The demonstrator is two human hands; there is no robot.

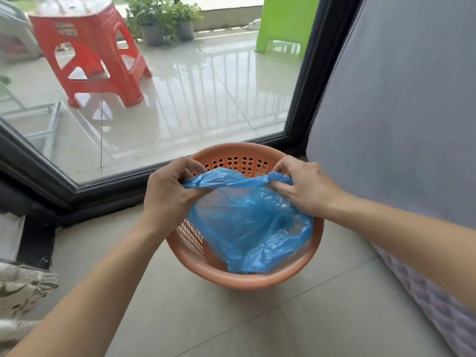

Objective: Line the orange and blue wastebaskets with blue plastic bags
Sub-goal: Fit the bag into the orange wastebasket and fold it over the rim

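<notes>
Left hand (168, 191): pinches one end of the bag's top.
Right hand (302, 185): pinches the other end.
Bag (247, 228): blue, hangs into the basket (257, 280).

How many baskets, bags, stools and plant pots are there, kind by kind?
Wastebaskets: 1, orange wastebasket
Bags: 1, blue bag
Stools: 2, red stool, green stool
Plant pots: 2, left pot, right pot
Total: 6

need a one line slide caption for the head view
Left hand and right hand stretch a blue plastic bag open over the orange wastebasket.
</notes>
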